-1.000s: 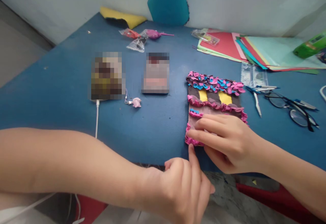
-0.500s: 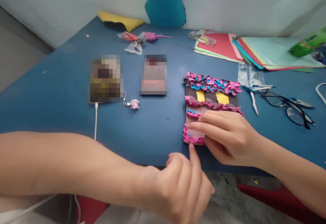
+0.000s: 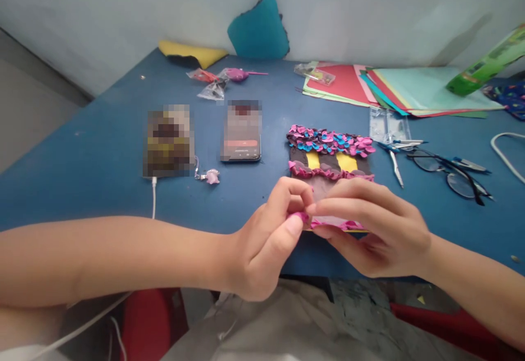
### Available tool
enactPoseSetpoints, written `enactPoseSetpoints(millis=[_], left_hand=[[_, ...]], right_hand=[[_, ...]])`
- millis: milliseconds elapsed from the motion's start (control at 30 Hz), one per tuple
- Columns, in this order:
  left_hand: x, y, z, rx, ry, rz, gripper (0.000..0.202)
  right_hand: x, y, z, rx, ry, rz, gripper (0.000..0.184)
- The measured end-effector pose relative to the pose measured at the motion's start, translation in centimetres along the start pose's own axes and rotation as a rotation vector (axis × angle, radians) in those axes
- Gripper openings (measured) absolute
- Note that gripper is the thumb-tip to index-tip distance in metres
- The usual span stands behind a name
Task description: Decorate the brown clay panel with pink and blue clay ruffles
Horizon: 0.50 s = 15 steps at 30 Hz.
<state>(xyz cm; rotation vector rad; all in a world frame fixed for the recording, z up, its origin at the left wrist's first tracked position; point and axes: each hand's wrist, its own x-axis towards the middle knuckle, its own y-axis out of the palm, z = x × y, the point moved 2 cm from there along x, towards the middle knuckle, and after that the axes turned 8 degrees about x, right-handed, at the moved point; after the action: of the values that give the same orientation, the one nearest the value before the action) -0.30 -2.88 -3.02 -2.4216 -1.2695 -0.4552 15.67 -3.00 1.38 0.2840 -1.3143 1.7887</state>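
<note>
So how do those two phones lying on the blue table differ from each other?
The left phone has a white cable plugged into its near end and a small pink charm beside it; the right phone has neither. The left phone looks slightly larger and lies farther from the clay craft piece; the right phone lies nearer it. Both lie flat, screens up, on the table, untouched by either hand.

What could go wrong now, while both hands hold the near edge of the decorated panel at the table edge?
The left hand and right hand pinch the pink frill on the craft panel, so the soft petals may be squashed or pulled off. The panel's near edge is lifted close to the table edge, so it might slip off. The glasses lie near the right forearm and may get knocked.
</note>
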Motion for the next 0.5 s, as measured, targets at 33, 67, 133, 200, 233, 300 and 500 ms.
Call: enactPoseSetpoints(millis=[33, 67, 133, 200, 233, 300, 500], left_hand=[[0.0, 0.1, 0.0, -0.008, -0.003, 0.004, 0.017], [0.1, 0.1, 0.0, -0.012, -0.007, 0.007, 0.018], [0.1, 0.2, 0.0, -0.021, -0.003, 0.023, 0.019], [0.2, 0.3, 0.0, -0.027, 0.015, 0.044, 0.020], [0.2, 0.3, 0.0, -0.021, 0.021, 0.057, 0.020], [0.2, 0.3, -0.1, 0.002, 0.021, 0.084, 0.021], [0.7, 0.0, -1.3, 0.234, 0.088, 0.102, 0.020]], right_hand=[[0.0, 0.1, 0.0, -0.018, -0.003, 0.013, 0.018], [0.0, 0.1, 0.1, -0.029, -0.013, 0.020, 0.016], [0.0, 0.1, 0.1, -0.042, -0.028, 0.029, 0.014], [0.0, 0.2, 0.1, -0.067, -0.033, 0.037, 0.013], [-0.1, 0.2, 0.1, -0.086, -0.035, 0.036, 0.013], [-0.2, 0.3, 0.1, -0.131, -0.045, 0.035, 0.013], [-0.4, -0.2, 0.0, -0.025, -0.013, 0.022, 0.010]])
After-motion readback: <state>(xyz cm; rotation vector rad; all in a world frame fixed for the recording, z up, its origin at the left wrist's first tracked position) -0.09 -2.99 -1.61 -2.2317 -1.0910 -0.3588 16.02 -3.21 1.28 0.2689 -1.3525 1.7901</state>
